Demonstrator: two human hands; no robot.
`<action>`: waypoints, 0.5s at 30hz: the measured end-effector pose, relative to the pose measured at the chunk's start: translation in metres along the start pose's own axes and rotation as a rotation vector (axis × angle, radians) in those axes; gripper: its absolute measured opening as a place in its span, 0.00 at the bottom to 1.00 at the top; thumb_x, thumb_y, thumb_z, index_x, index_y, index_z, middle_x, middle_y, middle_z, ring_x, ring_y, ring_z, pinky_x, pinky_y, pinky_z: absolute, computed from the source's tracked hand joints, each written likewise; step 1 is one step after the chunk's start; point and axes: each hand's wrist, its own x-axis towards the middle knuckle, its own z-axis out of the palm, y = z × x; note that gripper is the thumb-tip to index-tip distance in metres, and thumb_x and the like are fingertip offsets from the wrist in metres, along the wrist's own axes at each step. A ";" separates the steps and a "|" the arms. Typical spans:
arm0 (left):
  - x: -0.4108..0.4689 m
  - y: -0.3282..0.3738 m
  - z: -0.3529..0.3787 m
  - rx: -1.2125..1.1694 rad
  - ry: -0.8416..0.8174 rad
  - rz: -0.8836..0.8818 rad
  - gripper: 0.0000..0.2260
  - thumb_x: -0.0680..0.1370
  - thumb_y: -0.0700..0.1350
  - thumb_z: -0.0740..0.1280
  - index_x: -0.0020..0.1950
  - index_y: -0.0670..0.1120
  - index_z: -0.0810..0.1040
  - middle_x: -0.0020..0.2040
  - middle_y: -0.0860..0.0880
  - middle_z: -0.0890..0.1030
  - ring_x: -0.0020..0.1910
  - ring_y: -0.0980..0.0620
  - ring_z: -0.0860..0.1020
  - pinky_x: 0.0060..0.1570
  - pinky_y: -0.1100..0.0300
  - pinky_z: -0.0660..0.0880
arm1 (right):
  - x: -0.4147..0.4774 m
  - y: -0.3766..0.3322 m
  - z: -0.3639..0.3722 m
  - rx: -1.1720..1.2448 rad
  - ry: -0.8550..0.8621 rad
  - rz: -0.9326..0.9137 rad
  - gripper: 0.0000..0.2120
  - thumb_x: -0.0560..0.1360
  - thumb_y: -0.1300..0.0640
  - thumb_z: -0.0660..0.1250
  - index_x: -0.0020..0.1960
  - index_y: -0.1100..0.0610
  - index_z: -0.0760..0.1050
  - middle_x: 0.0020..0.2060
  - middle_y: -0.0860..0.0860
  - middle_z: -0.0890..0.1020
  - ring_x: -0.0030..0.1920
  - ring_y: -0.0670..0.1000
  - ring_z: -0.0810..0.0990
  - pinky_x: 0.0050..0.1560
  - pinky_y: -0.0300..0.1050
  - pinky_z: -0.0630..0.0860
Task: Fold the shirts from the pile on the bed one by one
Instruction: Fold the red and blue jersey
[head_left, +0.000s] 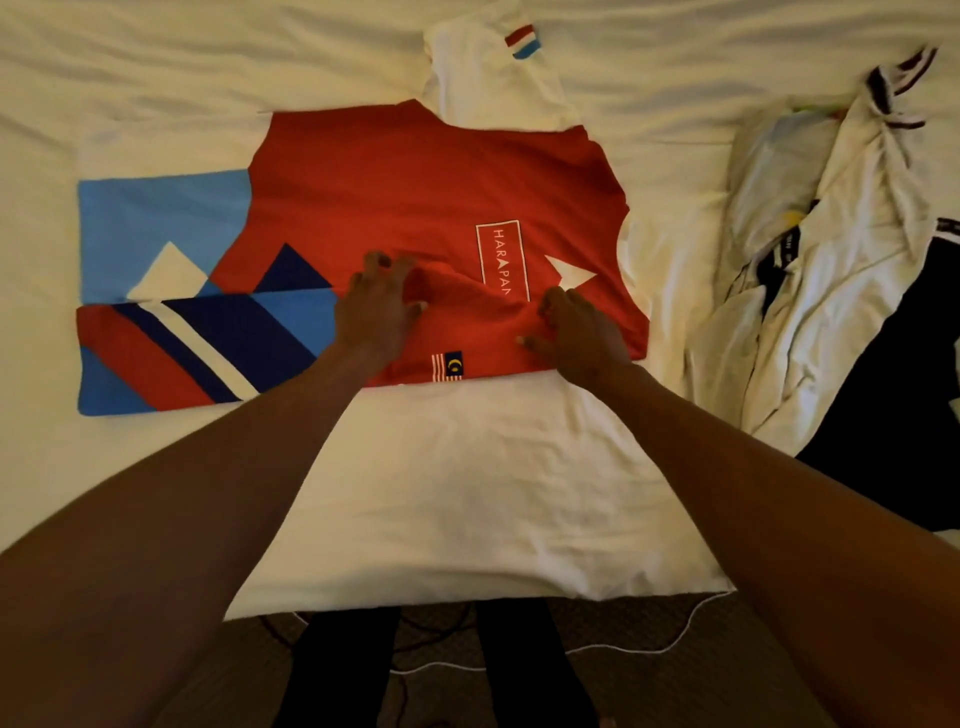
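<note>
A red shirt (415, 197) with blue, navy and white panels lies spread sideways on the white bed (130, 78), its near side folded over. One white sleeve (483, 78) with a red and blue band sticks out at the back. My left hand (376, 306) and my right hand (576, 332) both sit on the near red part, with a raised bunch of red fabric (467, 306) between them. Each hand's fingers curl into that fabric. A pile of shirts (831, 249), white and dark, lies crumpled at the right.
The near edge of the bed (467, 597) runs across the bottom, with my dark trouser legs (337, 675) and a white cable (649, 647) on the patterned floor below it. Bare sheet lies to the left and behind the shirt.
</note>
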 end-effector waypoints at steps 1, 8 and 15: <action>0.009 -0.004 0.002 -0.061 0.010 -0.009 0.20 0.79 0.48 0.69 0.70 0.52 0.71 0.68 0.42 0.71 0.63 0.39 0.74 0.56 0.43 0.75 | 0.003 -0.002 0.005 -0.025 0.002 0.012 0.26 0.74 0.41 0.69 0.63 0.56 0.67 0.57 0.56 0.77 0.55 0.58 0.77 0.50 0.51 0.74; 0.038 -0.019 -0.006 -0.264 0.014 0.034 0.06 0.77 0.39 0.70 0.53 0.44 0.81 0.53 0.42 0.79 0.53 0.43 0.76 0.54 0.52 0.72 | 0.020 0.011 0.008 -0.004 0.058 0.182 0.20 0.77 0.46 0.67 0.61 0.56 0.67 0.55 0.58 0.79 0.54 0.61 0.79 0.50 0.54 0.74; 0.093 -0.032 -0.048 -0.196 0.046 0.022 0.18 0.75 0.40 0.70 0.66 0.45 0.76 0.63 0.41 0.73 0.61 0.41 0.74 0.59 0.49 0.74 | 0.091 -0.009 -0.051 0.239 0.324 0.307 0.13 0.79 0.51 0.65 0.59 0.56 0.71 0.53 0.58 0.81 0.54 0.62 0.79 0.48 0.49 0.69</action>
